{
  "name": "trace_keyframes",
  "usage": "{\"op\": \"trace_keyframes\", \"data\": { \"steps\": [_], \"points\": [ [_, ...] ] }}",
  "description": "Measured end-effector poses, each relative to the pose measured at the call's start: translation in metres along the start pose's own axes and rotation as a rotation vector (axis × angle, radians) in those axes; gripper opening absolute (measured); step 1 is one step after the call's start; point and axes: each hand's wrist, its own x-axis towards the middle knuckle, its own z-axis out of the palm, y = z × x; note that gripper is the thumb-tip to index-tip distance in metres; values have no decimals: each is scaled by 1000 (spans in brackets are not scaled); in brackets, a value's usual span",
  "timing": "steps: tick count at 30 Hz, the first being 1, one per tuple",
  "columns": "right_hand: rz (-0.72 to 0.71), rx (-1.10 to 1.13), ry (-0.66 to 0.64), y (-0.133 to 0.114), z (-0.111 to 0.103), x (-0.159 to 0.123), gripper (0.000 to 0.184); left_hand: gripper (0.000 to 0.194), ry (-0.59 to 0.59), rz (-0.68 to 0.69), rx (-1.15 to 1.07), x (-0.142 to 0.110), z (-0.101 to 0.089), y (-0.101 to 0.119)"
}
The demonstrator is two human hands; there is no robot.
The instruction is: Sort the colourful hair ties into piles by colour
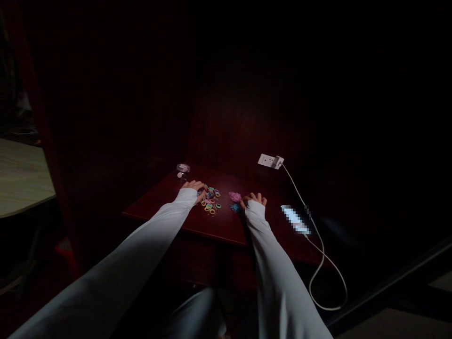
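Evidently left grip (194, 185) at multicoloured rings (208, 201), right grip (255, 197) beside pink bundle (234, 197), both curled, hold impossible to tell

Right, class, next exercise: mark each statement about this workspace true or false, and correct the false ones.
1. The left hand is at the pile of multicoloured bands. True.
2. The right hand is holding the white cable. False: it is beside the pink clump and the blue clump.
3. The charger is plugged into the wall socket. True.
4. The clear container is to the right of both hands. False: it is at the left, beyond the left hand.
5. The blue clump is nearer the table's front edge than the pink clump. True.
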Motion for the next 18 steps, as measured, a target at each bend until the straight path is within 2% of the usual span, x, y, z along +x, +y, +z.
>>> {"op": "trace_keyframes", "data": {
  "steps": [5,9,13,18],
  "points": [
    [34,-11,51,-5,-5,1,29,8,-8,-52,40,0,-5,7],
    [29,-42,28,-16,-9,1,31,13,-18,-95,121,2,-9,8],
    [-20,-60,-28,-35,-8,0,35,16,-57,-103,135,2,-11,6],
    [-157,-38,-96,-62,1,-3,41,18,-80,-86,144,0,-9,8]
  ]
}}
